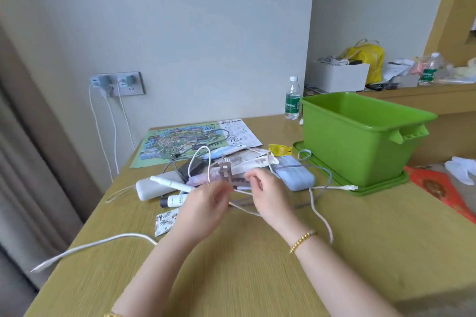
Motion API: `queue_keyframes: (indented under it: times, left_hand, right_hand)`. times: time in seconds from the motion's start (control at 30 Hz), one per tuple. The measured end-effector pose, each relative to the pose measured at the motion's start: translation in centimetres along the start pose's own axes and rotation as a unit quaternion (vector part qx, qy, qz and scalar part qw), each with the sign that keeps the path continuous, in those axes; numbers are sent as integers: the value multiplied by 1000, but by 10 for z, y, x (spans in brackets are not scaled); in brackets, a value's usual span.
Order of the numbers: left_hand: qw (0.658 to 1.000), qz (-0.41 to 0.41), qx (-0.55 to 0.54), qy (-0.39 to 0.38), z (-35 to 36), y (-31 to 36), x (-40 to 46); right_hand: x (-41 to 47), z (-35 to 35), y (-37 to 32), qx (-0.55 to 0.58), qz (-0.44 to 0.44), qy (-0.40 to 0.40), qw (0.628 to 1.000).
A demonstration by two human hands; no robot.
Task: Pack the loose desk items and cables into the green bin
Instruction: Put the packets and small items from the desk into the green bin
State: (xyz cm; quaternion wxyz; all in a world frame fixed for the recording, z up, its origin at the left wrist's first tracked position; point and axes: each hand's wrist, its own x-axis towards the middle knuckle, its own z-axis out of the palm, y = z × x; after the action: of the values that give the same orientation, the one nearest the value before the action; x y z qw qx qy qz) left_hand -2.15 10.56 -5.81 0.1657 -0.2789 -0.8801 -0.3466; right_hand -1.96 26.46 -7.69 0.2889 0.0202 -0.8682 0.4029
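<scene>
Both hands meet over the pile in the middle of the desk. The left hand and the right hand have curled fingers and each seems to pinch a part of the white cable, but the picture is blurred there, so the exact grip is not sure. The cable runs in loops through the pile, and one end lies on the lid under the bin. The bin stands to the right, near the pile.

I think the risk is a tangle. The white cable crosses a grey cable and passes around the blue case and the pen. If the hands pull fast, the loops can drag these small things, even over the desk edge. Another white cable hangs off the left side and may slide down.
</scene>
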Motion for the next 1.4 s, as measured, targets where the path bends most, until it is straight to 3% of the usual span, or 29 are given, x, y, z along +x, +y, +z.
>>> queue_keyframes:
  times: [0.23, 0.37, 0.5, 0.83, 0.97, 1.07, 1.17, 1.27, 1.4]
  left_hand:
    - [990, -10, 137, -31, -9, -41, -18]
    - [975, -39, 199, -90, -7, -58, -22]
    - [967, -50, 234, -82, -6, -61, -22]
    - [963, -58, 249, -78, -12, -66, -20]
    - [975, -74, 197, -68, -22, -66, -22]
    - [984, -92, 142, -57, -32, -66, -22]
    - [992, -121, 21, 9, -43, -66, -19]
    - [969, -196, -109, 101, -48, -66, -15]
    - [913, -301, -232, 149, -48, -74, -13]
  right_hand:
    - [-2, 32, -5, -38, -8, -78, 996]
    - [4, 46, -13, -77, -42, -102, 991]
    - [8, 60, -16, -89, -66, -139, 984]
    - [27, 62, -19, -88, 66, -247, 963]
    - [34, 58, -19, -66, 91, -276, 955]
    - [33, 51, -18, 86, 146, -278, 945]
    - [32, 46, -13, 171, 180, -251, 935]
    - [28, 50, -13, 129, 138, -249, 950]
    - [21, 67, -18, -61, 46, -245, 966]
